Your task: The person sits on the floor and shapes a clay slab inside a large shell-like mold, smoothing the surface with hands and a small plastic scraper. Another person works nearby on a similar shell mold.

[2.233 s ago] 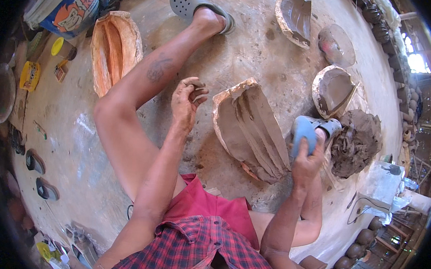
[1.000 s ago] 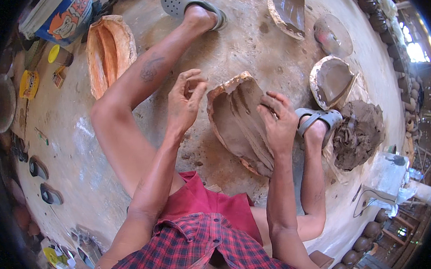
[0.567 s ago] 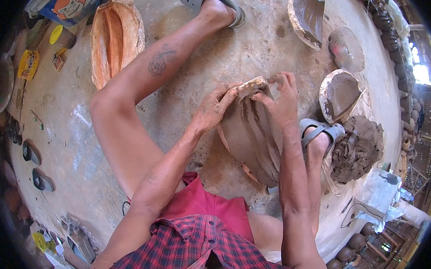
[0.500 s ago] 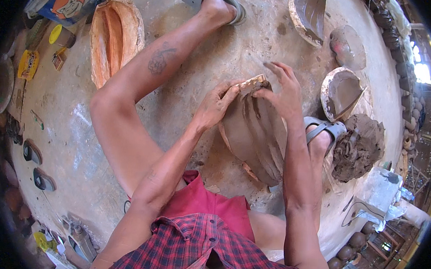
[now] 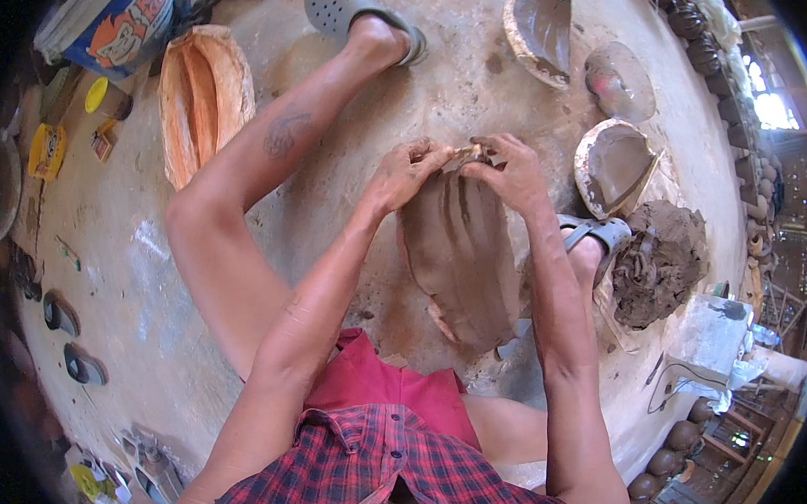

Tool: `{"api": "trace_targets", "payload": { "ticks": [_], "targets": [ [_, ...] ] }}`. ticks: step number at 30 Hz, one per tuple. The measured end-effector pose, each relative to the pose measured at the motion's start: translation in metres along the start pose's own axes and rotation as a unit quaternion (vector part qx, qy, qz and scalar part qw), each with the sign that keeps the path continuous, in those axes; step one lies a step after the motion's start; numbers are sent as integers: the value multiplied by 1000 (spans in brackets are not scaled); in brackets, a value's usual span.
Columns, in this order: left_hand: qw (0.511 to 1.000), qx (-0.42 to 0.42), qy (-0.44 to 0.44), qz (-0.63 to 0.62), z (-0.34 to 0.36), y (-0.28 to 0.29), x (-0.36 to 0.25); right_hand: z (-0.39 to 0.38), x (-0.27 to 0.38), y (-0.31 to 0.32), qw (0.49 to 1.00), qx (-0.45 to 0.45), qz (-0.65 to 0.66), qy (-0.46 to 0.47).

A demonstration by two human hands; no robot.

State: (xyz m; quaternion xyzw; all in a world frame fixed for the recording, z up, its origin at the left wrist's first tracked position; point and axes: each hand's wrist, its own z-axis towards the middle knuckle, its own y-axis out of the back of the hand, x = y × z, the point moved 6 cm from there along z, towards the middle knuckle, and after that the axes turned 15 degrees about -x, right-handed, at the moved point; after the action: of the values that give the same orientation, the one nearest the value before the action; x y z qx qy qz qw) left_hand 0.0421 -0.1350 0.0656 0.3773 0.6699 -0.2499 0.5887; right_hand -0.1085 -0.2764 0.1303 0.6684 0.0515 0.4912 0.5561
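We find the clay-lined mould (image 5: 453,264) on the concrete floor (image 5: 341,221) between the person's legs, its narrow far end raised in both hands. Lengthwise ridges run down its grey-brown lining; pale rim shows along its left edge.

Left hand (image 5: 403,174): at the far-left corner, thumb pointing along the rim, fingers bent and close together, pinching the edge between thumb and fingers. Right hand (image 5: 515,178): at the far-right corner, thumb laid over the clay on the near side, fingers curled beyond the rim, pinching that end. We cannot tell the exact contact of the fingertips on the far side.

To the right, just beside the right clog (image 5: 612,234), we record a rough heap of wet clay (image 5: 660,265) on a sheet (image 5: 621,320). Beyond it lies a small clay-lined mould (image 5: 614,170); farther off, a translucent disc (image 5: 620,81) and a half-oval mould (image 5: 541,36) with grey lining. Left of the outstretched leg we note an unlined orange mould (image 5: 205,96), near a white-and-blue bucket (image 5: 114,22).
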Motion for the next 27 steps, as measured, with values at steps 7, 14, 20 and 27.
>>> {"api": "trace_targets", "payload": {
  "ticks": [7,14,20,27],
  "targets": [
    [965,186,-49,175,45,-37,-29,-40,-28,17,992,-37,111,-52],
    [971,158,-26,179,59,-48,-23,-35,-22,9,989,-139,54,-16],
    [978,176,14,109,54,-48,-14,-27,-20,11,991,-114,72,-18],
    [974,213,13,79,57,-52,0,-23,-18,10,994,-109,0,-34]
  ]
}}
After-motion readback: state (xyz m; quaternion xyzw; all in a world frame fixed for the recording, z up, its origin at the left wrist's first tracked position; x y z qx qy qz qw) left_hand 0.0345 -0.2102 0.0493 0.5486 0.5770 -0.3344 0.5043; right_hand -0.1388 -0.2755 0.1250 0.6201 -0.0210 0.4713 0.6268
